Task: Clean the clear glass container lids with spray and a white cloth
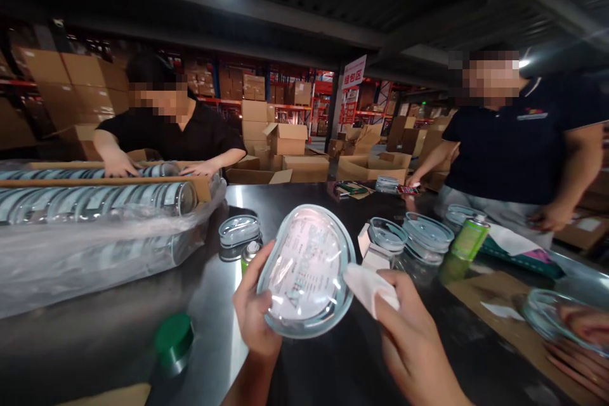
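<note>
My left hand point(257, 307) grips a clear food container point(309, 266) by its left edge, tilted up over the table. The container is rounded, has a pale blue-grey rim, and a printed paper shows through its lid. In my right hand point(409, 323) a folded white tissue point(373, 288) is pinched between thumb and fingers. Its tip meets the right rim of the container. Just behind my left hand stands a spray can point(249, 256), partly hidden by the fingers.
Similar containers point(428, 235) stand on the dark metal table point(209, 323), near a green spray can point(470, 238). A green cap point(174, 337) lies front left. A long carton of containers point(99, 200) fills the left side. Two people stand opposite; another person's hands point(580, 336) hold a container at right.
</note>
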The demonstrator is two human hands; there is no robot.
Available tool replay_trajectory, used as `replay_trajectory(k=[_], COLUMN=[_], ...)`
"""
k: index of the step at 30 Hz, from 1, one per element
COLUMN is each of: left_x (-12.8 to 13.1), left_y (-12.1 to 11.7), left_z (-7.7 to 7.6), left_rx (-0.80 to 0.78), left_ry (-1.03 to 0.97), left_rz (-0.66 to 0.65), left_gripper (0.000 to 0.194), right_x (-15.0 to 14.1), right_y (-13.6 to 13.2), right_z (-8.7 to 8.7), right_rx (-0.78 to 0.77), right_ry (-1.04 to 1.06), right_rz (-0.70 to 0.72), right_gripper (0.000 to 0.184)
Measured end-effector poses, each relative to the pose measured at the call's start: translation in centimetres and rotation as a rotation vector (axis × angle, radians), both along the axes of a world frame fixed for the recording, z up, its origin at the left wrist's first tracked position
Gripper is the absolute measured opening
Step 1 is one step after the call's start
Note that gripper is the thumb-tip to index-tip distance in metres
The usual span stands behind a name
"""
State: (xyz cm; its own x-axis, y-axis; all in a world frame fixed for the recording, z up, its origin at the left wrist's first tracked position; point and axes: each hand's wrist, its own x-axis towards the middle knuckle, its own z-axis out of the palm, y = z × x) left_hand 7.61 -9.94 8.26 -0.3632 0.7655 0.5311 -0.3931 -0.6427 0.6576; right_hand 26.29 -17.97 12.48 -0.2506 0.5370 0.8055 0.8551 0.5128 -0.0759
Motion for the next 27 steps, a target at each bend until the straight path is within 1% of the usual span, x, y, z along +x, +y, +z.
replay_trajectory(k=[2, 3, 4, 6, 8, 9, 10, 12, 14, 15, 18, 19, 20, 23, 24, 25, 27], left_x=[-0.2, -0.2, -0.2, -0.2, 0.0, 0.1, 0.2, 0.3, 0.3, 0.2, 0.0, 0.0, 0.1, 0.3, 0.4, 0.4, 0.3], left_y=[-0.4, -0.6, -0.7, -0.9, -0.9, -0.9, -0.9, -0.8, -0.6, -0.5, -0.3, -0.3, -0.3, -0.2, -0.2, -0.1, 0.0], left_z=[0.3, 0.4, 0.5, 0.5, 0.5, 0.5, 0.5, 0.4, 0.4, 0.3, 0.1, 0.0, -0.1, -0.5, -0.6, -0.6, -0.5], left_rx=[0.009, 0.023, 0.039, 0.065, 0.074, 0.075, 0.077, 0.085, 0.09, 0.089, 0.093, 0.099, 0.101, 0.103, 0.096, 0.08, 0.035], left_ry=[0.052, 0.062, 0.063, 0.058, 0.047, 0.033, 0.018, -0.015, -0.038, -0.042, -0.032, -0.024, -0.024, -0.051, -0.06, -0.063, -0.062], left_rz=[0.048, 0.066, 0.082, 0.106, 0.093, 0.074, 0.047, 0.017, 0.028, 0.031, 0.008, 0.0, 0.002, 0.021, 0.01, -0.014, -0.061], left_gripper=[0.051, 0.05, 0.05, 0.048, 0.047, 0.047, 0.047, 0.047, 0.046, 0.046, 0.048, 0.047, 0.046, 0.043, 0.044, 0.045, 0.047], right_x=[-0.3, -0.5, -0.6, -0.9, -0.8, -0.7, -0.4, -0.1, -0.1, -0.2, -0.6, -0.7, -0.7, -0.7, -0.7, -0.8, -0.7], right_y=[0.3, 0.4, 0.4, 0.1, -0.1, -0.1, -0.1, 0.0, 0.1, 0.1, -0.1, -0.1, 0.0, 0.1, 0.0, -0.2, -0.9], right_z=[-0.1, -0.2, -0.4, -0.5, -0.5, -0.3, -0.2, 0.3, 0.8, 1.0, 1.6, 1.7, 1.8, 2.0, 2.1, 2.2, 2.4], right_rx=[0.011, 0.006, -0.014, -0.106, -0.192, -0.204, -0.193, -0.132, -0.107, -0.134, -0.324, -0.367, -0.369, -0.246, -0.242, -0.282, -0.463], right_ry=[-0.078, -0.091, -0.086, -0.053, -0.038, -0.043, -0.052, -0.067, -0.062, -0.055, -0.04, -0.037, -0.028, 0.018, 0.031, 0.042, 0.075], right_rz=[-0.068, -0.071, -0.05, 0.034, 0.118, 0.133, 0.122, 0.051, 0.014, 0.038, 0.18, 0.2, 0.194, 0.117, 0.118, 0.146, 0.265], right_gripper=[0.038, 0.039, 0.04, 0.039, 0.035, 0.033, 0.034, 0.039, 0.042, 0.041, 0.038, 0.038, 0.039, 0.039, 0.038, 0.036, 0.033])
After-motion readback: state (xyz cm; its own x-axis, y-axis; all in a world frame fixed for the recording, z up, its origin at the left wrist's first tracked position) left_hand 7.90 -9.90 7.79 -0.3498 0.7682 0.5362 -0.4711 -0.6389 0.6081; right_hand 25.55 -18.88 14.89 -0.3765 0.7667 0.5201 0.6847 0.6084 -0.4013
